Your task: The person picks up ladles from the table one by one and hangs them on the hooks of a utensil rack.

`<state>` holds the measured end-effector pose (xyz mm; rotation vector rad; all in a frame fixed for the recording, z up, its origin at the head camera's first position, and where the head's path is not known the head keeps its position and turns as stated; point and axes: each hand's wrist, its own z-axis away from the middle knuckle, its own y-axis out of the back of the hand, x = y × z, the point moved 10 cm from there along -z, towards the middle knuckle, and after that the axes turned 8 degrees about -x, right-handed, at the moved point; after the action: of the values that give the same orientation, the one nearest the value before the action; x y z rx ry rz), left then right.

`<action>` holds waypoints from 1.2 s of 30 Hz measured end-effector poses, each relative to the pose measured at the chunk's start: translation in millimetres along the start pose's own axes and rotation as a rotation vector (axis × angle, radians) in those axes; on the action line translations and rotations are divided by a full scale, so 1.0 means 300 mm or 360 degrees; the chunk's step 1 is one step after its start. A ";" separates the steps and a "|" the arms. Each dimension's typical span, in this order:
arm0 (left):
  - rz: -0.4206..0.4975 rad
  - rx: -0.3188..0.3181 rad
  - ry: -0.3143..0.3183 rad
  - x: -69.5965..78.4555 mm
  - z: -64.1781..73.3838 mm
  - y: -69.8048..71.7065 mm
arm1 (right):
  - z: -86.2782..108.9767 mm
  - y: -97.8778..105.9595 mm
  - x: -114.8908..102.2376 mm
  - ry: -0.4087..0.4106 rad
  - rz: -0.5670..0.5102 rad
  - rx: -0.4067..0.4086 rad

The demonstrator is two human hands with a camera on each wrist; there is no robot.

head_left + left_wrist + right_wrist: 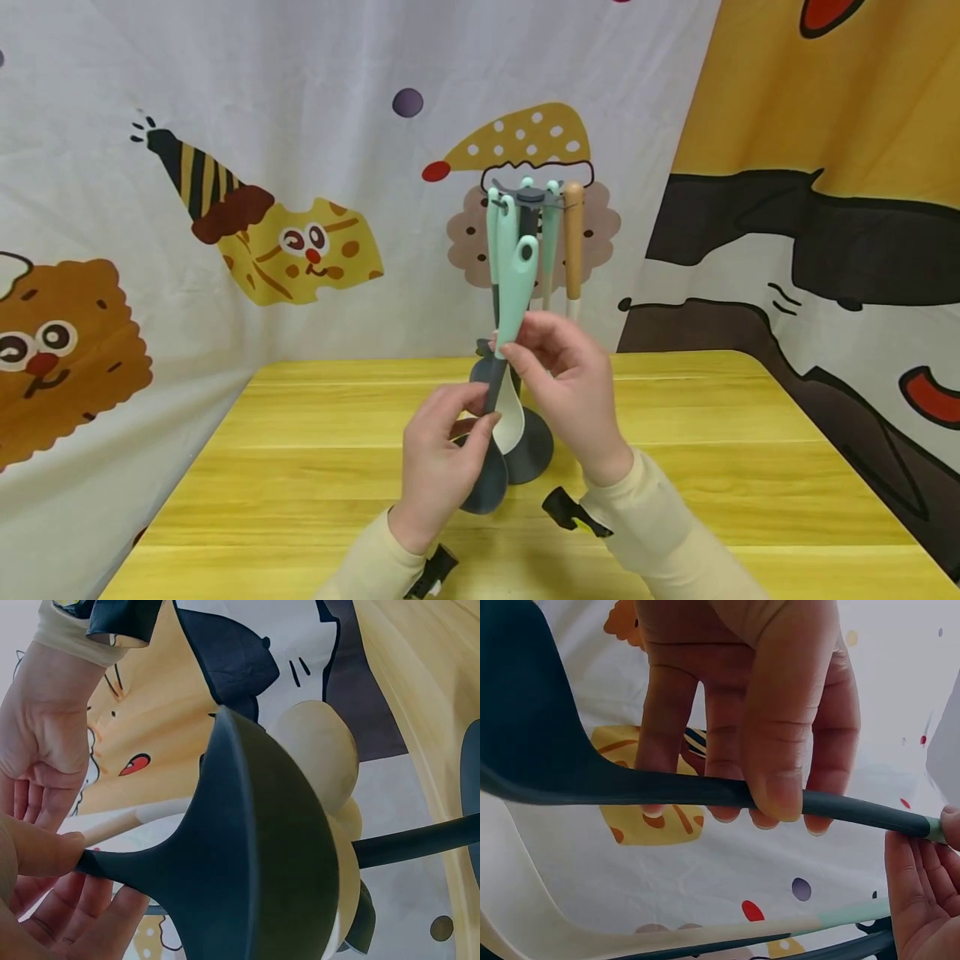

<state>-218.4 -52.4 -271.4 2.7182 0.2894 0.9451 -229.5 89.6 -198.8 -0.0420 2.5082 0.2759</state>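
Note:
A ladle with a mint handle (517, 287) and a dark bowl (217, 847) is tilted in front of a utensil stand, bowl down. My left hand (442, 454) pinches its dark shaft (705, 790) between thumb and fingers. Higher up, my right hand (573, 387) pinches it where the mint handle meets the dark shaft. Behind it rises the stand, with a dark round base (536, 454) and a hooked top (530, 197). A pale spoon (510, 421) hangs there, partly hidden by the ladle and my hands.
More mint-handled utensils (492, 229) and one with a wooden handle (573, 242) hang around the stand. The stand is on a yellow wood-grain table (322, 475). A cartoon-printed curtain (315, 108) hangs behind the table.

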 end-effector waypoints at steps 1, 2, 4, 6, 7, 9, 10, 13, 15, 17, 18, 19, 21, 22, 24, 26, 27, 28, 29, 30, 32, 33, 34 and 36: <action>-0.0004 0.0002 -0.0007 0.001 0.001 -0.002 | 0.001 0.000 0.004 -0.0019 -0.0008 0.0000; -0.0006 0.0005 -0.0018 0.002 0.002 -0.003 | 0.001 0.000 0.007 -0.0033 -0.0016 -0.0001; -0.0023 0.0018 -0.0045 0.005 0.004 -0.005 | 0.000 0.000 0.011 -0.0047 -0.0026 -0.0003; -0.0027 0.0020 -0.0058 0.007 0.005 -0.009 | -0.001 0.000 0.011 -0.0041 -0.0019 -0.0008; -0.0030 0.0017 -0.0058 0.008 0.004 -0.012 | -0.002 0.001 0.011 -0.0034 -0.0015 -0.0009; -0.0044 0.0004 -0.0039 0.006 0.003 -0.017 | -0.003 0.004 0.011 -0.0019 -0.0001 -0.0009; -0.0045 -0.0010 -0.0027 0.004 0.001 -0.020 | -0.004 0.006 0.010 -0.0009 0.0010 -0.0010; -0.0073 -0.0042 -0.0020 0.006 -0.005 -0.028 | -0.007 0.012 0.008 0.0009 0.0043 -0.0012; -0.0108 -0.0054 -0.0046 0.012 -0.009 -0.027 | -0.007 0.017 0.009 0.0010 0.0070 -0.0011; -0.0158 -0.0051 -0.0078 0.018 -0.012 -0.022 | -0.007 0.025 0.013 -0.0003 0.0093 -0.0005; -0.0185 -0.0042 -0.0103 0.022 -0.012 -0.018 | -0.007 0.029 0.016 -0.0012 0.0099 -0.0001; -0.0213 -0.0034 -0.0121 0.023 -0.012 -0.012 | -0.007 0.035 0.018 -0.0019 0.0103 0.0006; -0.0272 -0.0012 -0.0168 0.029 -0.012 0.000 | -0.008 0.047 0.025 -0.0036 0.0093 0.0015; -0.0295 -0.0009 -0.0186 0.030 -0.011 0.005 | -0.008 0.053 0.027 -0.0043 0.0079 0.0020; -0.0337 -0.0011 -0.0224 0.034 -0.012 0.012 | -0.010 0.062 0.029 -0.0047 0.0047 0.0024; -0.0387 -0.0030 -0.0246 0.037 -0.012 0.016 | -0.011 0.071 0.031 -0.0052 0.0033 0.0022; -0.0417 -0.0042 -0.0256 0.038 -0.012 0.016 | -0.012 0.075 0.032 -0.0055 0.0030 0.0021; -0.0448 -0.0058 -0.0254 0.037 -0.012 0.016 | -0.013 0.078 0.032 -0.0055 0.0033 0.0017; -0.0480 -0.0075 -0.0247 0.036 -0.011 0.016 | -0.015 0.081 0.031 -0.0056 0.0039 0.0012; -0.0510 -0.0095 -0.0239 0.035 -0.010 0.015 | -0.015 0.084 0.033 -0.0059 0.0046 0.0006; -0.0567 -0.0134 -0.0213 0.031 -0.008 0.013 | -0.016 0.091 0.034 -0.0069 0.0048 -0.0004; -0.0592 -0.0151 -0.0201 0.029 -0.006 0.013 | -0.018 0.094 0.034 -0.0072 0.0042 -0.0012; -0.0619 -0.0169 -0.0186 0.026 -0.005 0.013 | -0.018 0.097 0.034 -0.0075 0.0037 -0.0017; -0.0701 -0.0197 -0.0154 0.016 0.000 0.015 | -0.020 0.102 0.035 -0.0085 0.0020 -0.0033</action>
<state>-214.2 -55.4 -267.2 2.4280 0.7453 0.6786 -244.4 118.6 -194.2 -0.0271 2.4535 0.3043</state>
